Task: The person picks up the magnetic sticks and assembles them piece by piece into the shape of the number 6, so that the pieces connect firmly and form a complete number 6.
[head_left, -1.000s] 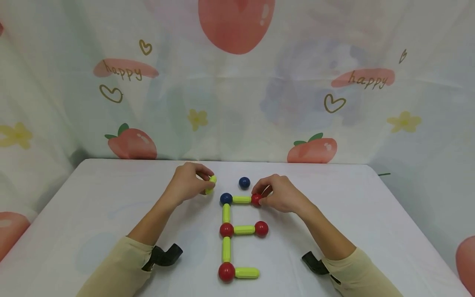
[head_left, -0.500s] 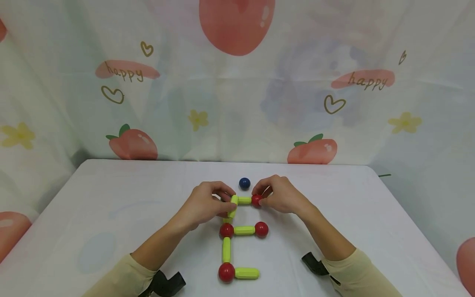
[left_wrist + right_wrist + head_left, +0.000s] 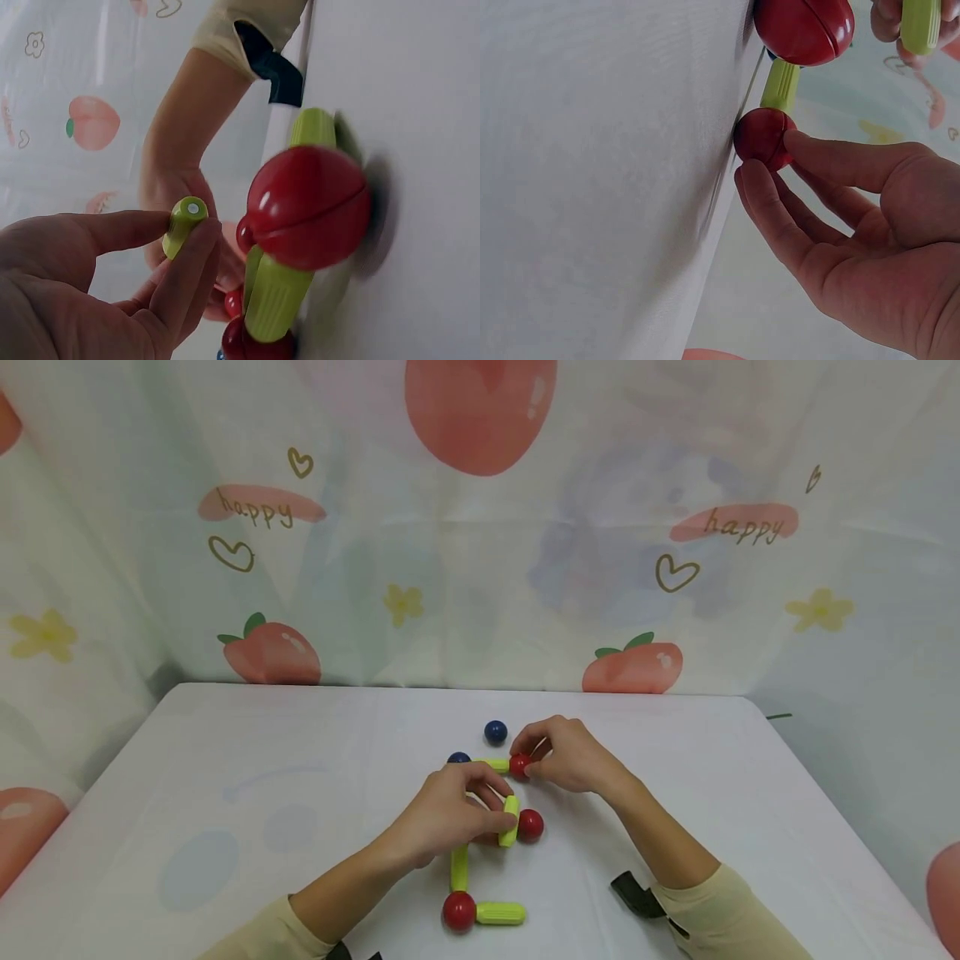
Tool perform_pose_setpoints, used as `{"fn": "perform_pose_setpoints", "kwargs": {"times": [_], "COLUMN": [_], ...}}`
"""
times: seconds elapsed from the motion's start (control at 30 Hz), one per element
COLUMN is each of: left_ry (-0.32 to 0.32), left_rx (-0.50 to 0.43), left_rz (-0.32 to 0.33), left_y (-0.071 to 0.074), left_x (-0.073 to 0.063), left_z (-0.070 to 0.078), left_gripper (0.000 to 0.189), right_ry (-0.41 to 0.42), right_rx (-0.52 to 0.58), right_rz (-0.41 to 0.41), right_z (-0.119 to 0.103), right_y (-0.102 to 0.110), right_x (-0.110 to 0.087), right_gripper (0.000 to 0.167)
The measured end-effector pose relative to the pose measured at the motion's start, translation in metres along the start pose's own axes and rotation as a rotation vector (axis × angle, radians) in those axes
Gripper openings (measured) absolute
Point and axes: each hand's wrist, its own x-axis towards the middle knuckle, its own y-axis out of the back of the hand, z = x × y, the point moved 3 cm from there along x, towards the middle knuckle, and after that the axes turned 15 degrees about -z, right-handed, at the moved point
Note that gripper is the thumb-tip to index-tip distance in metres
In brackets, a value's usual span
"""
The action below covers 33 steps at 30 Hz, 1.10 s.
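Observation:
My left hand (image 3: 450, 810) pinches a short yellow-green rod (image 3: 508, 822) between thumb and fingers, held above the ball-and-rod figure. In the left wrist view, that rod (image 3: 185, 225) shows a round silvery spot on its end. My right hand (image 3: 573, 756) pinches the red ball (image 3: 519, 767) at the figure's upper right; the right wrist view shows this ball (image 3: 763, 139) joined to a rod (image 3: 781, 84). A second red ball (image 3: 531, 826) sits just right of the held rod. The left hand hides the middle-left ball and part of the rods.
A loose blue ball (image 3: 496, 732) lies behind the figure. Another blue ball (image 3: 459, 758) at its upper left corner is partly covered. At the near end, a red ball (image 3: 459, 912) joins a rod (image 3: 501, 913) pointing right. The white table (image 3: 187, 777) meets a printed curtain (image 3: 480, 568).
My left hand has carried the rod from the upper left, over the figure, rightward and toward me. My right hand stays on the upper red ball.

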Motion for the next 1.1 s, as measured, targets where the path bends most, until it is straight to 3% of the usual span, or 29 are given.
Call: {"fn": "perform_pose_setpoints", "kwargs": {"times": [0.4, 0.6, 1.1], "left_ry": [0.068, 0.062, 0.075], "left_rx": [-0.029, -0.012, -0.004], "left_rz": [-0.012, -0.020, -0.002], "left_y": [-0.026, -0.034, -0.043], "left_x": [-0.001, 0.000, 0.004], "left_z": [-0.010, -0.015, -0.013], "left_gripper": [0.021, 0.022, 0.026], "right_ry": [-0.013, -0.010, -0.006], "right_rx": [0.013, 0.017, 0.010], "right_rz": [-0.003, -0.008, -0.002], "right_z": [-0.001, 0.000, 0.001], "right_y": [-0.003, -0.003, -0.001], "right_x": [0.000, 0.002, 0.000], "right_gripper": [0.021, 0.021, 0.020]}}
